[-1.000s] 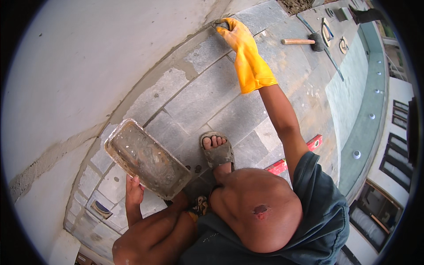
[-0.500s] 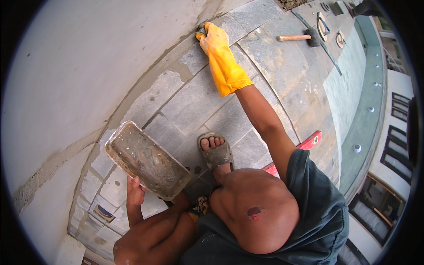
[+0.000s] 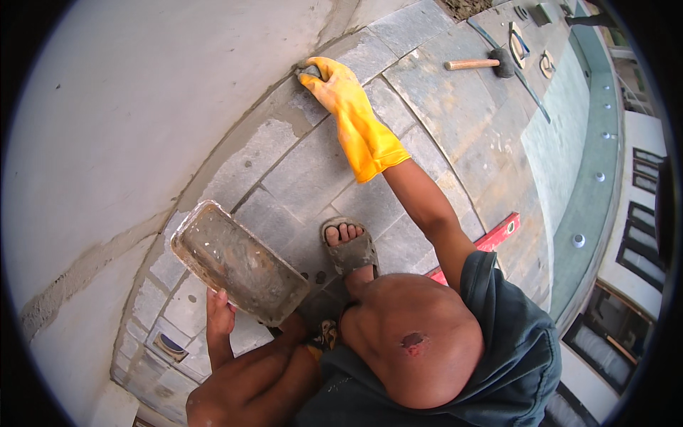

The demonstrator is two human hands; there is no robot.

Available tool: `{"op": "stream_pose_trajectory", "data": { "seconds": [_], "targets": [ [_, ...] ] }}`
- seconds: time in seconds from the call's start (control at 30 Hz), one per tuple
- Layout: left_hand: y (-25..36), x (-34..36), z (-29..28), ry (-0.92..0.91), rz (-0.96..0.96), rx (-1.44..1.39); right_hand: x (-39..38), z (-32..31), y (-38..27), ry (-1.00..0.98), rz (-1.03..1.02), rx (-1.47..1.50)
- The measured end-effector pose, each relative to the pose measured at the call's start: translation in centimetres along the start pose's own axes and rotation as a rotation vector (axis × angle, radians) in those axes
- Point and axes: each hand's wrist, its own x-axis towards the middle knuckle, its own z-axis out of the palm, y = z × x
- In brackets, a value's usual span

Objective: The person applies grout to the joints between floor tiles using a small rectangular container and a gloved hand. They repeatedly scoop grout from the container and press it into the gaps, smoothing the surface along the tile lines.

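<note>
In a long orange-yellow rubber glove, my right hand reaches ahead to where the stone floor meets the wall. Its fingers close round a small dark grey lump, possibly a sponge or mortar; its kind is unclear. Under that hand a strip of wet grey mortar runs along the wall's foot. My bare left hand grips the lower left edge of a rectangular tray, tilted and smeared inside with thin grey mortar. The tray hides part of that hand's fingers.
A pale wall rises on the left. Grey stone tiles cover the floor. To the right lie a red spirit level, a rubber mallet, a thin bar and sandals. Beyond is a greenish pool.
My gloved right hand has slid a little back toward me and left along the wall joint, still gripping the lump. The tray in my left hand has barely moved.
</note>
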Motion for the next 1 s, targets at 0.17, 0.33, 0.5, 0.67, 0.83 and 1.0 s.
{"op": "stream_pose_trajectory", "data": {
  "seconds": [0.17,0.33,0.5,0.67,0.83,1.0],
  "targets": [
    [0.1,-1.3,0.8,0.049,0.055,-0.111,4.5,-4.4,2.6,0.291,0.093,0.007],
    [0.1,-0.2,1.0,0.013,0.051,-0.061,7.9,-5.3,6.3,0.320,0.091,-0.209],
    [-0.5,-0.3,0.1,0.045,0.033,-0.049,6.1,-0.1,3.6,0.193,0.037,-0.352],
    [0.0,-0.1,0.9,0.027,-0.004,-0.160,3.1,2.8,2.0,0.165,0.038,-0.288],
    [0.1,0.2,1.4,0.034,0.046,-0.096,0.1,3.4,0.4,-0.044,-0.081,-0.209],
    [-0.6,-0.1,-0.8,0.043,0.015,0.039,0.7,-0.1,0.4,-0.024,-0.043,-0.076]
  ]
}}
